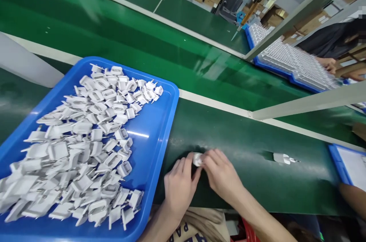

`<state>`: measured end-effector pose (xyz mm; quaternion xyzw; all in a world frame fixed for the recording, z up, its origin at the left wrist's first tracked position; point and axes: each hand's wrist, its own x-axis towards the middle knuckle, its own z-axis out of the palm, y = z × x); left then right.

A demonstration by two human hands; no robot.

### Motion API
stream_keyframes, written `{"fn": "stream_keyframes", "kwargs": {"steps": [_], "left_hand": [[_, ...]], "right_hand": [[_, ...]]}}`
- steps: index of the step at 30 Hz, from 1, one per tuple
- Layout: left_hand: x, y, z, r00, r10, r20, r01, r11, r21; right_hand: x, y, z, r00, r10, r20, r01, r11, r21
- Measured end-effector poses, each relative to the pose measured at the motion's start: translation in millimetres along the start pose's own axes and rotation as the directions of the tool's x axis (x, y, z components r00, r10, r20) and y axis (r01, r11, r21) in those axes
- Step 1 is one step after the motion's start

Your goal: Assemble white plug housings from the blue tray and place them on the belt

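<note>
Over the green belt (246,181), left hand (180,188) and right hand (221,175) pinch a white plug housing (197,159); its axis is hidden.

A small white plastic plug piece (197,159) is largely hidden by the person's fingers (213,157); a blue plastic tray (160,120) runs off the frame at lower left, a dark-sleeved co-worker (328,40) cut off at right.
</note>
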<state>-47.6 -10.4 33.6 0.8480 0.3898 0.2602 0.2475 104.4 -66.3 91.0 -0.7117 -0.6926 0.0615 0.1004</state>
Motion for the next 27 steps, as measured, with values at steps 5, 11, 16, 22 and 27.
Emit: {"fn": "stream_keyframes", "kwargs": {"steps": [5,11,16,22,27], "left_hand": [[-3,0,-1.1,0.998,-0.018,-0.058,0.016,0.999,-0.037],[-4,1,-2.2,0.997,-0.027,-0.068,0.022,0.998,-0.065],[-2,2,-10.9,0.997,-0.043,-0.061,0.038,0.996,-0.081],[-7,5,-15.0,1.000,0.003,-0.013,-0.002,0.999,0.052],[0,-10,-45.2,0.999,0.002,0.040,-0.008,0.988,0.153]], "right_hand": [[-43,71,-30,0.927,0.340,-0.159,-0.353,0.934,-0.061],[-71,119,-75,0.843,0.353,-0.406,-0.521,0.723,-0.453],[14,49,-64,0.937,0.140,-0.320,-0.202,0.965,-0.170],[137,-87,-9,0.923,-0.376,0.084,0.363,0.921,0.140],[182,-128,17,0.860,-0.410,0.303,0.406,0.910,0.078]]}}
